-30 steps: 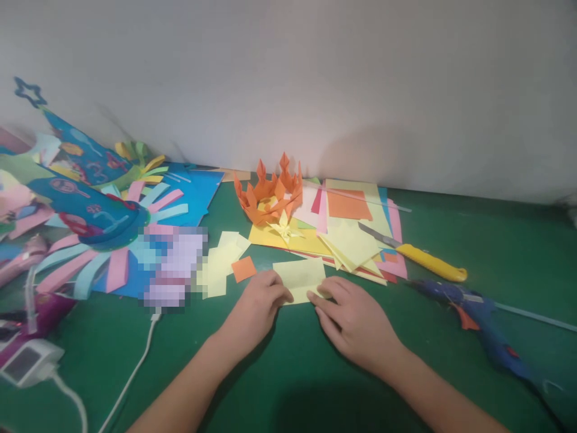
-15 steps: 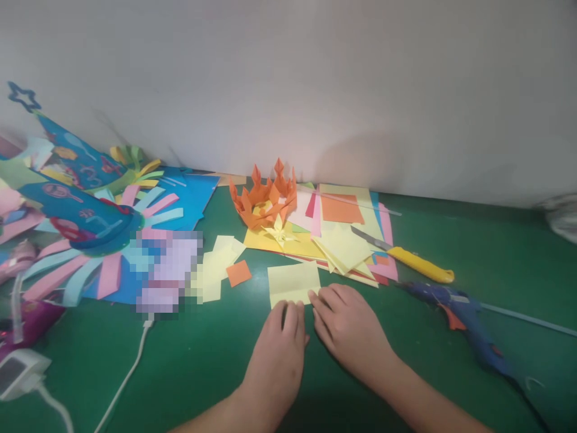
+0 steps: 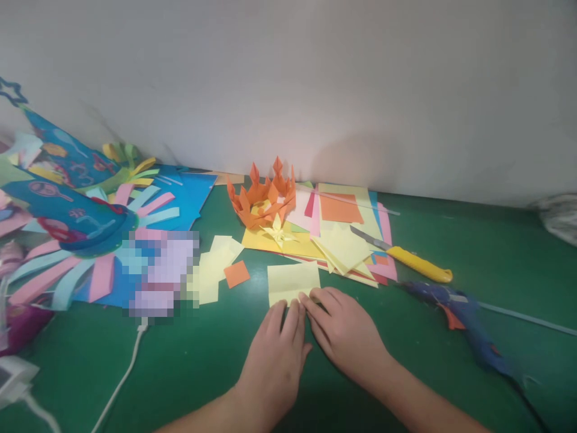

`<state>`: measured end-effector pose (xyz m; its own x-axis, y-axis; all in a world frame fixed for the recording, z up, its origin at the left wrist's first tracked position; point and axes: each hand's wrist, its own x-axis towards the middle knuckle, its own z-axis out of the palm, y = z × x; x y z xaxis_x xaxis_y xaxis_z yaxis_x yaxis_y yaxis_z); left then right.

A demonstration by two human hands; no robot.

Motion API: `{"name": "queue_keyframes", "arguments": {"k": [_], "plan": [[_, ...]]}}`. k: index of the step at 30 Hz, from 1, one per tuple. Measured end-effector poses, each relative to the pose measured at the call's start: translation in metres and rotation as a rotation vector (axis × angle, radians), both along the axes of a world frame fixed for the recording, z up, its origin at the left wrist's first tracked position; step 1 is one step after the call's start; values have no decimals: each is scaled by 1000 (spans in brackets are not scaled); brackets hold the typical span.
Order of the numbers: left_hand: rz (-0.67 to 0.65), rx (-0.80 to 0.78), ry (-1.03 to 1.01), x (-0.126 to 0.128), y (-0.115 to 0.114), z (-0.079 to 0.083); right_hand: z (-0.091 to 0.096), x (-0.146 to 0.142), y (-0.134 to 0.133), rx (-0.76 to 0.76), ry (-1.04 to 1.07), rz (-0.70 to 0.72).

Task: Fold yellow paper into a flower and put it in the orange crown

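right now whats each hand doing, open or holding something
Left hand: open, resting at the near edge of the pale yellow paper sheet.
Right hand: half curled at that same edge; whether its grip is closed cannot be told.

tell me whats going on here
A person's left hand and right hand rest fingertips on the near edge of a pale yellow sheet, its far part uncovered, on the green table. Beyond it stands an orange paper crown; a yellow-handled knife and a blue glue gun lie to the right.

Paper (image 3: 294, 278) lies before the crown (image 3: 270, 213), left of the glue gun (image 3: 469, 320)
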<state>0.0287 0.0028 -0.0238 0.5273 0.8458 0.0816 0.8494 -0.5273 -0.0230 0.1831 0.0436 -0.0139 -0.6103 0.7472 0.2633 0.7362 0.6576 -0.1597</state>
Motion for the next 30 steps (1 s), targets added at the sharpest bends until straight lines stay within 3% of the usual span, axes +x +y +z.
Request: {"name": "queue_keyframes", "arguments": {"k": [11,30], "plan": [[12,38,-35,1,-1,-8,-3,5,16,-185,155,11],[-24,-9,-76,-1,3,-5,-2,5,16,-168,127,20]]}}
